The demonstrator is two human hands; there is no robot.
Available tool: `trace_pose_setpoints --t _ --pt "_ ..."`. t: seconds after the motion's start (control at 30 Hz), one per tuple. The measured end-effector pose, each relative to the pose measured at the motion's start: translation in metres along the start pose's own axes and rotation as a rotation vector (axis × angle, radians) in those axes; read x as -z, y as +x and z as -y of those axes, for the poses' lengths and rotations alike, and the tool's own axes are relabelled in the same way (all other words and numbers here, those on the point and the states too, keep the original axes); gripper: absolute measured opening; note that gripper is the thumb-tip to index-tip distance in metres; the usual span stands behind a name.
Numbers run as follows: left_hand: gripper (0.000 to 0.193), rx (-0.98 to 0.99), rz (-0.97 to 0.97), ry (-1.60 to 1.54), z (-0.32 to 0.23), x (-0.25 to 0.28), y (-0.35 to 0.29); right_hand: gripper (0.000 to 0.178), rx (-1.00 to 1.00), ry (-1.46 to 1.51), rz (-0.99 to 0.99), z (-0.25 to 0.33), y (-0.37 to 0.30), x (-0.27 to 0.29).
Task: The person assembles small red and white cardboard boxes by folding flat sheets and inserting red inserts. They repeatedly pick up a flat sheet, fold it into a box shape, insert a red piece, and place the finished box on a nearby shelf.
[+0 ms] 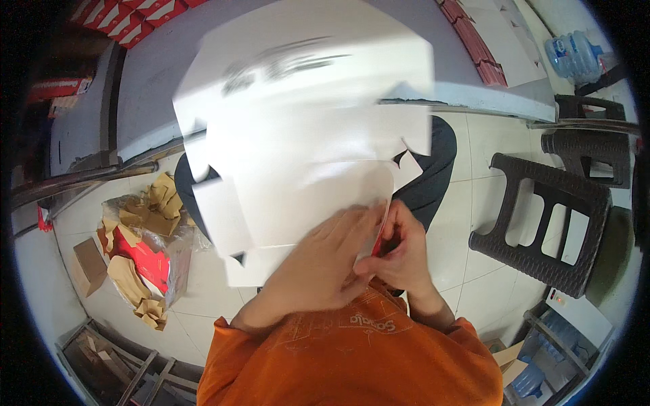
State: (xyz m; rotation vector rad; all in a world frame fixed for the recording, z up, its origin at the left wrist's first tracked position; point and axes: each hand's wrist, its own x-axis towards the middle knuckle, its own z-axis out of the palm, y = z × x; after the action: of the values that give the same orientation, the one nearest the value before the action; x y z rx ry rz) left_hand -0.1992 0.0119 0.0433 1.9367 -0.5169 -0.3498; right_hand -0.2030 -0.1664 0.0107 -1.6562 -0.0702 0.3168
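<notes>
A big flat white card with cut flaps is held over the lap, in front of the orange shirt, and part of the grey table is covered by its far end. Dark marks are seen on the far part of the card, but they are blurred. The near right edge of the card is pinched by the right hand, with its thumb and fingers clamped on it, and a bit of red is shown there. The left hand is laid across the near part of the card, with its fingers close together and its fingertips near that same edge; whether the card is gripped by them cannot be told, as the hand is blurred. On the left, brown paper and a red piece are seen on the floor. On the right, a dark stool is seen.
</notes>
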Motion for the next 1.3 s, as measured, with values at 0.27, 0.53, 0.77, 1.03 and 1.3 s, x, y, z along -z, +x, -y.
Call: trace_pose_setpoints --t 0.27,0.53,0.77,1.03,1.3 --pt "0.036 -0.21 -0.193 0.273 -0.022 0.034 -0.023 0.055 0.373 0.215 -0.434 0.006 0.011 -0.052" --pt "0.017 0.187 -0.181 -0.112 0.015 0.064 -0.029 0.037 0.351 -0.435 0.27 0.052 0.065 -0.009" --pt "0.012 0.116 -0.109 -0.122 0.032 0.077 -0.032 0.059 0.42 -0.425 0.422 0.048 0.066 -0.018" --pt "0.023 0.169 -0.074 0.001 0.03 0.108 -0.078 0.094 0.47 -1.08 0.053 0.066 0.085 0.042" --pt "0.017 0.208 0.037 -0.384 0.034 0.065 -0.02 0.049 0.677 -0.191 0.404 0.062 0.075 0.004"
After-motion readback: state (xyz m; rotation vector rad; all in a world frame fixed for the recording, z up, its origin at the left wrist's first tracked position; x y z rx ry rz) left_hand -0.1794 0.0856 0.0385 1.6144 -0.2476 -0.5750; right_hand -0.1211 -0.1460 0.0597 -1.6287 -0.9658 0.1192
